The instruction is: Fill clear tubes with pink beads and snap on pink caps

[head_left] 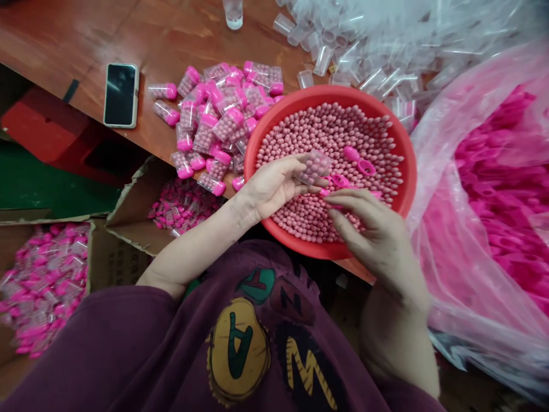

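Observation:
My left hand [278, 186] is over the red basin [407, 166], its fingers closed round a small clear tube [316, 166] filled with pink candy-like balls. Close by, my right hand [377, 229] reaches in from the right, a little blurred. At its fingertips shows a bright pink cap [325, 193], partly hidden by the fingers. Small pink balls [317, 129] fill much of the basin. On top of them lie loose pink ring-shaped caps, one of them open [366, 167] beyond my right hand.
Filled, capped tubes [214, 117] are heaped left of the basin, near a phone [121, 95]. Empty clear tubes [381, 34] pile up at the back right. A plastic bag of pink caps [506, 200] stands right. Cardboard boxes [118, 257] hold more filled tubes at lower left.

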The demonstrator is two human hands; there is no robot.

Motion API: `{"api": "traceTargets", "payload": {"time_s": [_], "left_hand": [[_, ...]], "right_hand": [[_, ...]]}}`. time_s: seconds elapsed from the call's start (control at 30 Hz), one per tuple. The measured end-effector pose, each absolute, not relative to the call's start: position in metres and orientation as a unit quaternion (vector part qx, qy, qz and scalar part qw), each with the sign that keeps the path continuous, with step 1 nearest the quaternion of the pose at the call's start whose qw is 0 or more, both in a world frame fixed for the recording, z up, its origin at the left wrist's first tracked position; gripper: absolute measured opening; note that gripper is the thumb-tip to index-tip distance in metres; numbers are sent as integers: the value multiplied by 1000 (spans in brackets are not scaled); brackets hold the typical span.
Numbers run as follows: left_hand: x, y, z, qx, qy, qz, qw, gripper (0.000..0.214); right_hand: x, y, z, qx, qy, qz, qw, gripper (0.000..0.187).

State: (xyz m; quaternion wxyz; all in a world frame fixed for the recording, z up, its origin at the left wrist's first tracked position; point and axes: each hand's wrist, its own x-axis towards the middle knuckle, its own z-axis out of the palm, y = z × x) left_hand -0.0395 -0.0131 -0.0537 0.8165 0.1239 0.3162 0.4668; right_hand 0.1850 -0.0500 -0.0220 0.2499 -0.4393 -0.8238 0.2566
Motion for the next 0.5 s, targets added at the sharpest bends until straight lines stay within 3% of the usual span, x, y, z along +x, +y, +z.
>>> {"api": "traceTargets", "payload": {"time_s": [0.13, 0.23, 0.37, 0.5], "left_hand": [[-38, -17, -53, 156, 310, 473, 810, 14], [-39, -19, -52, 171, 342, 462, 800, 3], [-39, -21, -50, 173, 379, 466, 781, 11], [-38, -22, -51, 195, 394, 478, 760, 15]], "right_hand": [[189, -56, -30, -436, -824, 305, 195, 35], [196, -55, -36, -509, -762, 319, 241, 32], [213, -48, -45, -627, -664, 218, 343, 34], [225, -44, -47, -627, -705, 144, 299, 27]]}}
